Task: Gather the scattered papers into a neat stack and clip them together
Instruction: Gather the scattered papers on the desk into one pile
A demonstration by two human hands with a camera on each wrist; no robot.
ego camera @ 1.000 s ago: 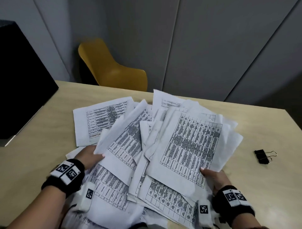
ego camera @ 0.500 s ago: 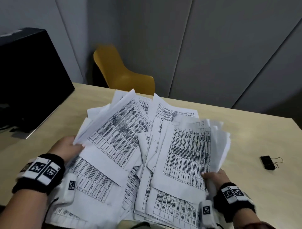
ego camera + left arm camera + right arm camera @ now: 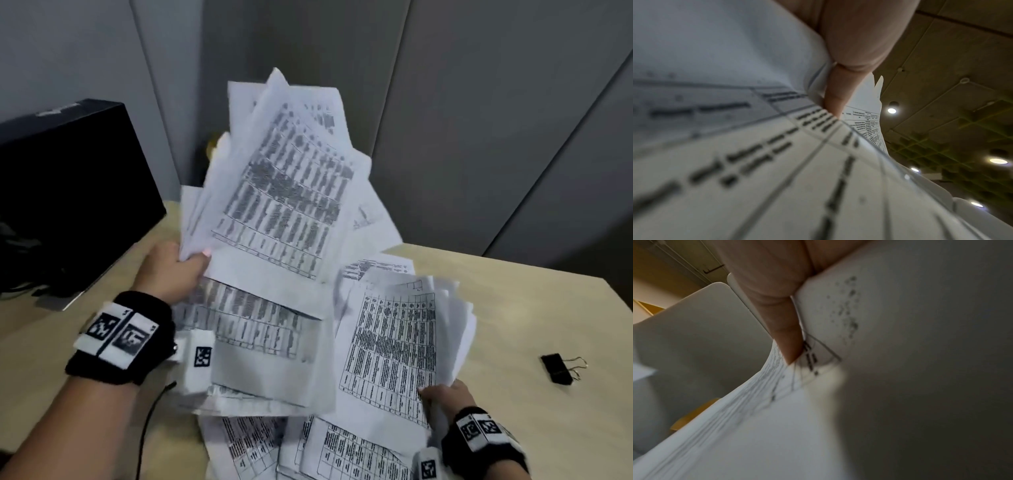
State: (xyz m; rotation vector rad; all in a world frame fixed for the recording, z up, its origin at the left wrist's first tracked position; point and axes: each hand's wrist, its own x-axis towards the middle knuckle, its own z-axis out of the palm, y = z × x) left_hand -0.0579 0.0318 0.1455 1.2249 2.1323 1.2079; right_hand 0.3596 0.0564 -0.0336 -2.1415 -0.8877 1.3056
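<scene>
Here, two hands are lifting printed papers above a table point(image 3: 534, 308).
Left hand point(image 3: 171, 270): pinching a raised, fanned bunch of papers point(image 3: 284, 192), thumb on top.
Right hand point(image 3: 445, 394): gripping another bunch's lower edge.
Clip point(image 3: 556, 368): lying on the table, right of the papers.

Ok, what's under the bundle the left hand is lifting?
Under the raised sheets that the left hand grips, more printed pages lie on the table. Anything beneath those is covered.
</scene>
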